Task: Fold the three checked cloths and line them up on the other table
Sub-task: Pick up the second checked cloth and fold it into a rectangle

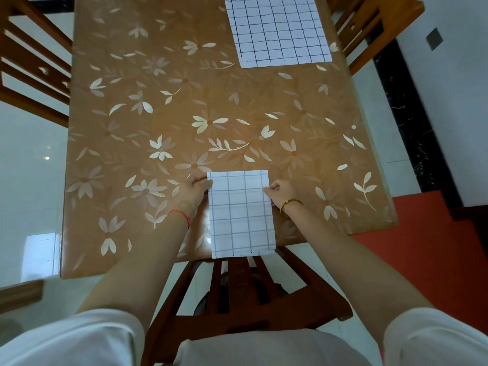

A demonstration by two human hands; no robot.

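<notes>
A folded white cloth with blue checks [241, 215] lies at the near edge of the table, its lower end hanging slightly over the edge. My left hand [194, 190] grips its upper left side and my right hand [281, 192] pinches its upper right side. A second checked cloth [278, 27], unfolded and flat, lies at the far right of the table, partly cut off by the top of the view. No third cloth is in view.
The table [158, 114] wears an orange floral cover. A wooden chair [245, 294] stands between me and the table, with another chair [29, 59] at the far left and one [369, 25] at the far right. Red floor [435, 247] lies on the right.
</notes>
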